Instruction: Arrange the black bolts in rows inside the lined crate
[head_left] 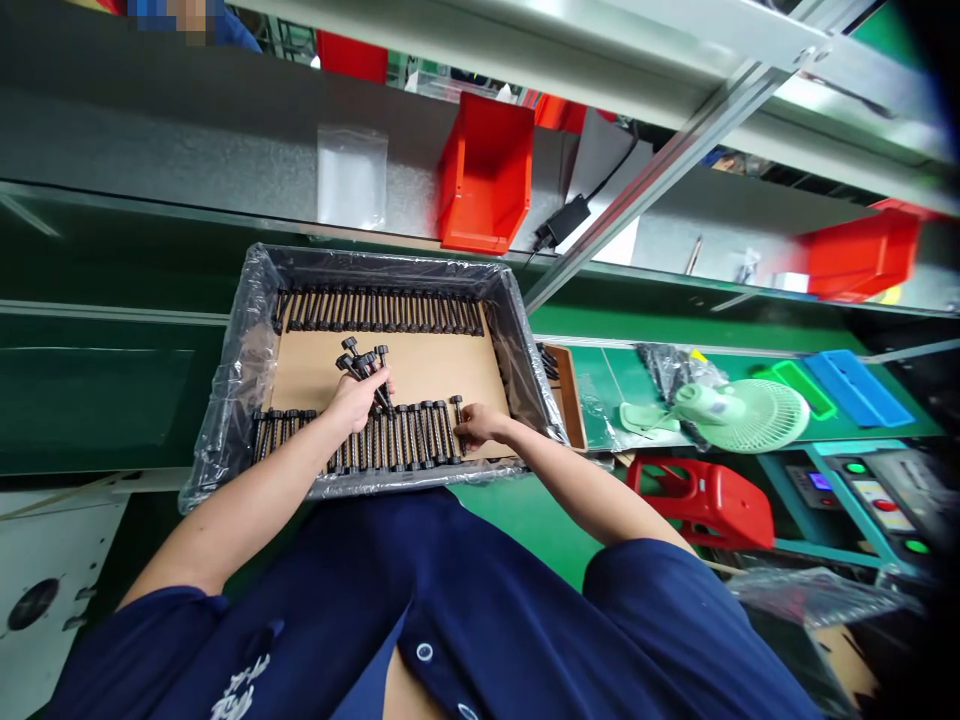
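Observation:
In the head view, my left hand (355,400) is closed around a bunch of long black bolts (363,362) with thick round heads, fanned out above the cardboard. My right hand (482,426) pinches a single black bolt (457,404), upright at the right end of the near row. That near row of bolts (420,438) lies side by side along the front of a box (534,372) wrapped in clear plastic. A second row of bolts (382,310) lines the far side. Bare cardboard (442,362) shows between the rows. My left forearm and hand hide part of the near row.
A red bin (487,175), a clear plastic bag (351,178) and a black power adapter (562,222) sit on the shelf behind. Right of the box are a brown tray (571,400) with black parts, a green fan (742,412) and a red stool (705,500). A metal post (645,200) slants behind.

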